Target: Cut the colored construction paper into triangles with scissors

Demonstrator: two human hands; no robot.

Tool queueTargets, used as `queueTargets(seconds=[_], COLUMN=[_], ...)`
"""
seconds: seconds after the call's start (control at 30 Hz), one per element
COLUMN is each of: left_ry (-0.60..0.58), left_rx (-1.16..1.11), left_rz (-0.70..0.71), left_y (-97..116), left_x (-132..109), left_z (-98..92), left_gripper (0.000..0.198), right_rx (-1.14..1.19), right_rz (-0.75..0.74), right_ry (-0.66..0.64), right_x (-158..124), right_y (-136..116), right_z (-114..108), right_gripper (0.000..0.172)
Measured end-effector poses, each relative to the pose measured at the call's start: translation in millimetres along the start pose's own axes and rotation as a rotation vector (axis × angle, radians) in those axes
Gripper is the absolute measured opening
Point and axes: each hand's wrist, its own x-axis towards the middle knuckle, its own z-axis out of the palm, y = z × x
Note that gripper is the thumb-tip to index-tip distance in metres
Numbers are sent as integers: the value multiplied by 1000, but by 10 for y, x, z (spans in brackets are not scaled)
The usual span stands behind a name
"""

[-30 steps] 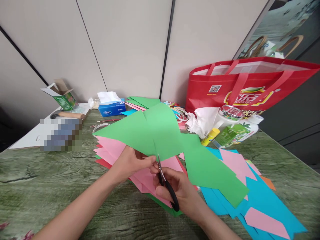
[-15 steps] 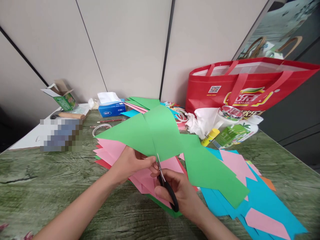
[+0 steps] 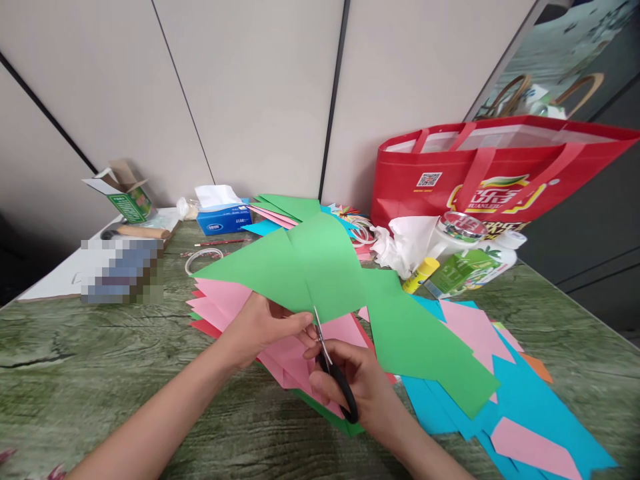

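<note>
My left hand (image 3: 260,327) pinches the near edge of a large green paper sheet (image 3: 305,263) and holds it up over the table. My right hand (image 3: 357,383) grips black-handled scissors (image 3: 333,370) whose blades meet the sheet's lower edge just right of my left fingers. A second green piece (image 3: 425,347) lies to the right, joined to or overlapping the held sheet. Pink paper pieces (image 3: 227,300) lie under both hands.
Blue and pink paper (image 3: 525,407) covers the table's right side. At the back stand a red shopping bag (image 3: 500,173), a blue tissue box (image 3: 223,217), a glue stick (image 3: 421,273), a green carton (image 3: 460,270), crumpled tissue (image 3: 405,240) and a small open box (image 3: 125,193).
The scissors and the green sheet have shifted very slightly; the hands stay almost where they were.
</note>
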Motion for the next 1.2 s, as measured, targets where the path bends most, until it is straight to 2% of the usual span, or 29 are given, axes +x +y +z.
queueTargets(seconds=[0.2,0.33,0.5,1.2], left_ry=[97,63,44,58], left_rx=[-121,-28,64,21], left_rz=[-2,-10,-37,-19], left_y=[-11,3,18,-24], left_x=[29,17,-7,-17], left_z=[-66,-70,-23,-17], left_gripper=[18,9,19,10], right_rx=[33,27,37,5], right_rz=[-14,-19,-17,-13], right_ry=[2,-6,-21,28], right_x=[-1,-12,-14,-8], right_y=[-13,-48,-86,-53], right_z=[-5,-7,-12,-24], right_gripper=[26,29,29,27])
